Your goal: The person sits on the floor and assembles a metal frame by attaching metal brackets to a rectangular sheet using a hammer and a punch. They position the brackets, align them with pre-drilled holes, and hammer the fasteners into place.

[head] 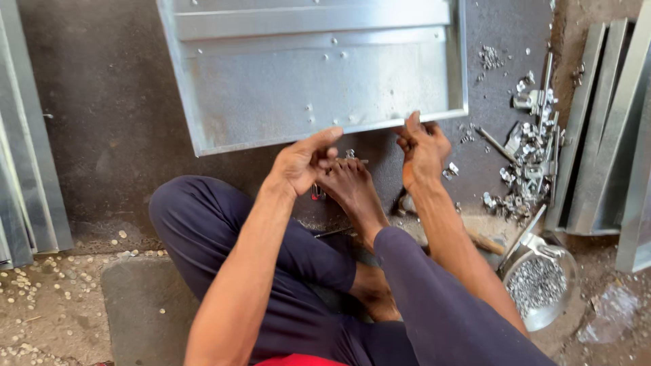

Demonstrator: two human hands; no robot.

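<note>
Roughly, as I read it from the head view:

Work piece: the galvanised sheet-metal panel (319,74) lies flat on the floor ahead of me, its folded near edge right at my fingertips, a raised strip across its upper part.
Small part: a little metal clip (350,155) sits at the toes of my bare foot (347,183), just under the panel's near edge; I cannot tell if it is fixed to anything.
Left hand: my left hand (303,163) is curled, thumb stretched towards the panel edge, fingers bent over the clip area; whether it actually pinches the clip I cannot tell.
Right hand: my right hand (424,150) is partly closed, fingertips pressed on the panel's lower rim near its right corner; nothing else seems held in it.
Done so far: several rivet heads already dot the panel face and strip, so I judge some fastening is finished.
Left to do: I judge the near edge is the part in work; many loose parts remain.
Supplies: a heap of small metal brackets (532,146) lies to my right, and a round bowl of rivets (539,285) beside my right knee.
Floor: dark concrete floor (108,135), gritty, with pebbles at the left.
Surroundings: metal channel lengths (610,122) lean at the right, more sheet edges at the left.
</note>
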